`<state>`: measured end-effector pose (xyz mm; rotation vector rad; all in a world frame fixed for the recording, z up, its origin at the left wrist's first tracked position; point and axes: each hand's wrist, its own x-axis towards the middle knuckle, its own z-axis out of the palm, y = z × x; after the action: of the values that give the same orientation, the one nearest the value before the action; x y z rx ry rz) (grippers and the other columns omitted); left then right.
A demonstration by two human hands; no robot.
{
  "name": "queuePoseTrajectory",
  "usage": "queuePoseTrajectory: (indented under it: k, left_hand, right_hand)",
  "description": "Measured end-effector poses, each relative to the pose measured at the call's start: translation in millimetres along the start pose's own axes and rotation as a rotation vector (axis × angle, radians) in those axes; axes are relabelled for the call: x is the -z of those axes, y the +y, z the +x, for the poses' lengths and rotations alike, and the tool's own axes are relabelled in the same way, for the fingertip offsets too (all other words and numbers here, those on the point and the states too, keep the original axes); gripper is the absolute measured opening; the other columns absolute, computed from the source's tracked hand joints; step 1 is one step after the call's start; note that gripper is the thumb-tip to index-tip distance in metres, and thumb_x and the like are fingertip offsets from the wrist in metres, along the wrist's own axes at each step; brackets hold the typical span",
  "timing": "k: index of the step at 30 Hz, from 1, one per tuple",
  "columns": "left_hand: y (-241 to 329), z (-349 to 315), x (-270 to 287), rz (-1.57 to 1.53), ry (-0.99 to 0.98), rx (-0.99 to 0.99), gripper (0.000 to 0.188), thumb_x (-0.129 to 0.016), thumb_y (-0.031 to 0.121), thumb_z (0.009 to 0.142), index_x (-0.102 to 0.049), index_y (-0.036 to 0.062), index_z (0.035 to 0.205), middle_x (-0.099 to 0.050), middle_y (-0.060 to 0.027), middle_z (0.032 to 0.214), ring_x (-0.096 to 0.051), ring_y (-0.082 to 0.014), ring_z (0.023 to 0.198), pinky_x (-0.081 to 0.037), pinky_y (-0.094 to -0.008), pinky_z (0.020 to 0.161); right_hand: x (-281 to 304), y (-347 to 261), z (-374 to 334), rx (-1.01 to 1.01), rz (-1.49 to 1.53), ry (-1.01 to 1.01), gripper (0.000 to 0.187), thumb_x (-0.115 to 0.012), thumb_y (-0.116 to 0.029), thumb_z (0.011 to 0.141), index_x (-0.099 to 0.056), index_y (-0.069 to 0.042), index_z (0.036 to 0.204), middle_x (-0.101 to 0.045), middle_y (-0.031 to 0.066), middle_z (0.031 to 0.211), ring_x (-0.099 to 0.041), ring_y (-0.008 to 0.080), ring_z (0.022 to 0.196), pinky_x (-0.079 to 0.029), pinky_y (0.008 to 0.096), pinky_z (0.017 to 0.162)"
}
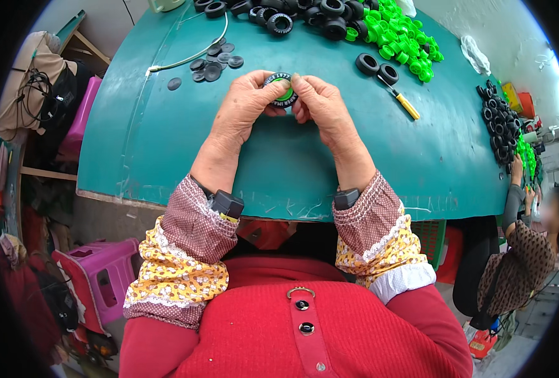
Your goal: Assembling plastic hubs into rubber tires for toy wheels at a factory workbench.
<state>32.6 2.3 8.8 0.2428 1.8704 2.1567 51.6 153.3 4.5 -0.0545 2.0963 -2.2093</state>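
Both my hands grip a small black toy tire (287, 103) with a bright green wheel hub (285, 94) inside it, just above the green tabletop. My left hand (246, 102) pinches its left side, thumb laid over the hub. On the opposite side my right hand (322, 106) presses with thumb and fingers at the rim. Fingers partly hide the tire. To the right, two loose black tires (367, 63) lie by a yellow-handled tool (408, 106) with a thin metal shaft. Flat black discs (212, 71) are scattered to the left of my hands.
Heaps of black tires (280, 24) and green hubs (408, 38) cover the table's far side. A pale thin cord (219, 39) curves at the upper left. Another person (520, 271) works at the far right beside more tires (501, 126). A pink stool (103, 274) stands lower left.
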Motion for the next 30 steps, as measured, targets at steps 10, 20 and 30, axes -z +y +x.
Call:
queuePoseTrajectory:
  k: [10, 20, 30]
  left_hand:
    - [-12.7, 8.4, -6.0, 0.145, 0.072, -0.162, 0.028, -0.045, 0.023, 0.089, -0.055, 0.0003, 0.101, -0.058, -0.0051, 0.079, -0.057, -0.0111, 0.063, -0.049, -0.0214, 0.054]
    - [-14.2, 9.6, -8.6, 0.3, 0.16, -0.129, 0.022, -0.047, 0.018, 0.086, -0.055, -0.0019, 0.091, -0.056, -0.0053, 0.069, -0.052, -0.0098, 0.052, -0.041, -0.0233, 0.042]
    - [-8.7, 9.5, -3.8, -0.424, 0.008, 0.12, 0.026, -0.051, 0.02, 0.084, -0.053, -0.0015, 0.099, -0.058, -0.0064, 0.086, -0.059, -0.0137, 0.07, -0.051, -0.0234, 0.058]
  right_hand:
    - [-5.2, 8.7, 10.1, 0.134, -0.141, 0.064, 0.025, -0.056, -0.022, 0.081, -0.06, 0.001, 0.09, -0.059, 0.0028, 0.074, -0.052, 0.0094, 0.064, -0.042, 0.0228, 0.055]
    - [-8.0, 16.1, 14.2, 0.154, -0.271, 0.11, 0.03, -0.06, -0.018, 0.076, -0.056, 0.003, 0.096, -0.062, 0.0112, 0.081, -0.057, 0.0132, 0.071, -0.046, 0.0258, 0.064]
    - [-11.5, 4.4, 4.5, 0.245, -0.418, 0.044, 0.061, -0.074, -0.023, 0.059, -0.047, -0.001, 0.109, -0.057, 0.0153, 0.097, -0.057, 0.0223, 0.089, -0.045, 0.0308, 0.078]
